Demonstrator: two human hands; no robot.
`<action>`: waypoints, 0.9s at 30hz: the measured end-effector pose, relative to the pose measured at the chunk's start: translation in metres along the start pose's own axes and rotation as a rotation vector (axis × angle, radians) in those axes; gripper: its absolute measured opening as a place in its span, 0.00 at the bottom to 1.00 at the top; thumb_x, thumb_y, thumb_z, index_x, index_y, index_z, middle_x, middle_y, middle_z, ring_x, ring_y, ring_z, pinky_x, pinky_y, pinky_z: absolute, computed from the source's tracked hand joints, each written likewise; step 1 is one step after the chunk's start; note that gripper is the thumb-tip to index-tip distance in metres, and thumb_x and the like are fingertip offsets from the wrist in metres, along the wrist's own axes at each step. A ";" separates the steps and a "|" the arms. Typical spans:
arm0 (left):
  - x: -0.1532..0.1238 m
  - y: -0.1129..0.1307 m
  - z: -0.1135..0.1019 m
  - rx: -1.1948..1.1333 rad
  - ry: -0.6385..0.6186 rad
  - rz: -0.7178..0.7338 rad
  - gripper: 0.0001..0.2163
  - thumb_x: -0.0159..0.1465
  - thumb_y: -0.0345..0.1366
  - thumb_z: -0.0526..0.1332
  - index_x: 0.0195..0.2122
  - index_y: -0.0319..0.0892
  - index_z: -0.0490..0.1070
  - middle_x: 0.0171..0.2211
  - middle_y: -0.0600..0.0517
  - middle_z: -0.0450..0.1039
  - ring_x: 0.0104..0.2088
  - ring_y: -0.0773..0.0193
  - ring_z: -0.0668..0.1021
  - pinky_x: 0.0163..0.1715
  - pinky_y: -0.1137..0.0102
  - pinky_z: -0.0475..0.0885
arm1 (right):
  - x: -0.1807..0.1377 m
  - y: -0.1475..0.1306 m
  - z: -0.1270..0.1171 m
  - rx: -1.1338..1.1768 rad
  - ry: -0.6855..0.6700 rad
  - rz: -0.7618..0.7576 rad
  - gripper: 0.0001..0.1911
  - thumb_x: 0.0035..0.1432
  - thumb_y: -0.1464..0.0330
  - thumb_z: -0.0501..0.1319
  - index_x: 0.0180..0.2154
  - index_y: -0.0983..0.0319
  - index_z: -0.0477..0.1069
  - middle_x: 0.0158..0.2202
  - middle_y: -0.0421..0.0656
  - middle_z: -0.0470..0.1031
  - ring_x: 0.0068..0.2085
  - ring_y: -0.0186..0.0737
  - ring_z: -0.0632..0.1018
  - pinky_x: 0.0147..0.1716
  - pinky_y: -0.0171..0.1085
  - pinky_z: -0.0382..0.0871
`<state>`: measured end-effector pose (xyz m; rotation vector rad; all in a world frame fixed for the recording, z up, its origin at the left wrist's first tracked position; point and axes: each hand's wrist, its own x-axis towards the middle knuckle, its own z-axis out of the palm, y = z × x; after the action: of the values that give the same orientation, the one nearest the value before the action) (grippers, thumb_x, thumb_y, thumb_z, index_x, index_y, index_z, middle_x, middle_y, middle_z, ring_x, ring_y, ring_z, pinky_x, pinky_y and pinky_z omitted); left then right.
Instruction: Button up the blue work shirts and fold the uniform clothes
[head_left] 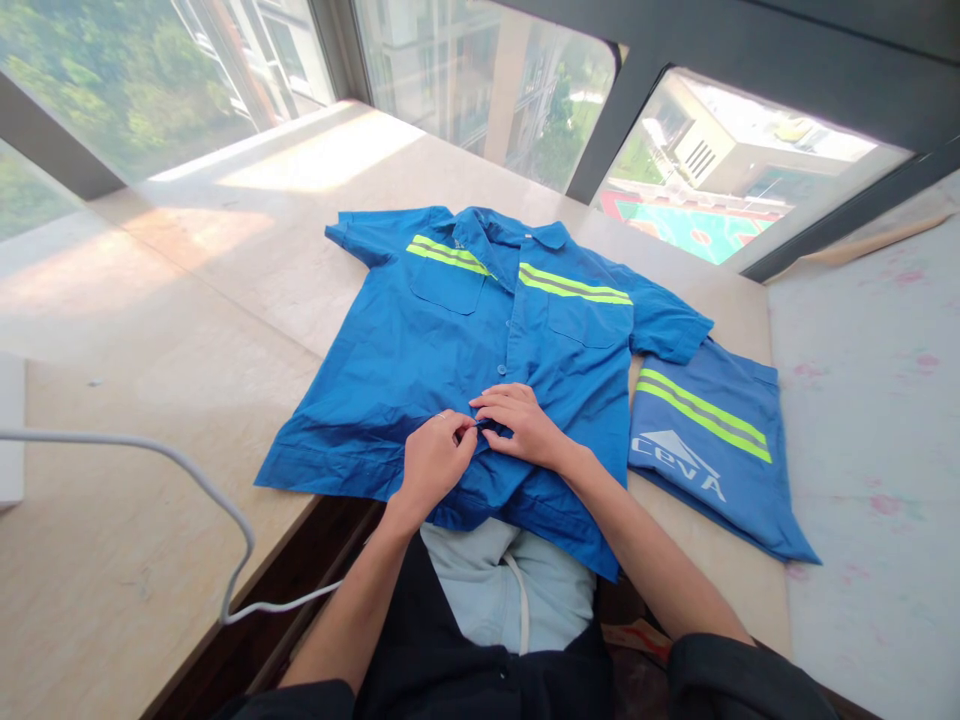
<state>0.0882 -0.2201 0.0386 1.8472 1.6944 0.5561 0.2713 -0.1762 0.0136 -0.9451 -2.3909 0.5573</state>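
Observation:
A blue short-sleeved work shirt with yellow-and-grey reflective bands lies spread front side up, its collar away from me and its hem hanging over the near edge. My left hand pinches the fabric of the front placket low on the shirt. Right beside it, my right hand grips the same bit of placket between thumb and fingers. Above my hands a pale button shows on the placket. Whether a button sits between my fingertips is hidden.
A folded blue garment with a reflective band and white lettering lies at the right, by the shirt's sleeve. The shirt rests on a pale stone-like ledge below windows. A white cable loops at the left. Flower-patterned wall bounds the right side.

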 end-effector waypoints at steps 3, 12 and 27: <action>0.000 -0.001 0.002 0.011 0.015 0.005 0.08 0.65 0.34 0.57 0.34 0.45 0.76 0.32 0.54 0.77 0.34 0.65 0.77 0.34 0.72 0.66 | 0.001 0.000 -0.001 0.014 -0.029 0.016 0.08 0.56 0.72 0.63 0.39 0.57 0.75 0.52 0.44 0.79 0.57 0.48 0.72 0.56 0.51 0.58; -0.001 -0.004 0.010 0.061 0.073 0.060 0.08 0.66 0.35 0.57 0.37 0.45 0.76 0.35 0.53 0.78 0.35 0.65 0.77 0.36 0.72 0.67 | 0.002 0.006 -0.003 0.083 -0.066 0.011 0.11 0.54 0.74 0.62 0.39 0.57 0.75 0.53 0.44 0.78 0.58 0.48 0.71 0.58 0.52 0.58; -0.002 -0.003 0.011 0.063 0.087 0.050 0.08 0.67 0.35 0.57 0.40 0.44 0.77 0.38 0.52 0.79 0.36 0.64 0.78 0.37 0.72 0.68 | 0.003 0.016 -0.012 0.152 -0.172 0.025 0.13 0.60 0.71 0.63 0.47 0.55 0.77 0.57 0.43 0.75 0.63 0.49 0.67 0.61 0.55 0.59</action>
<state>0.0925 -0.2234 0.0283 1.9401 1.7439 0.6190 0.2847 -0.1612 0.0150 -0.8934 -2.4480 0.8481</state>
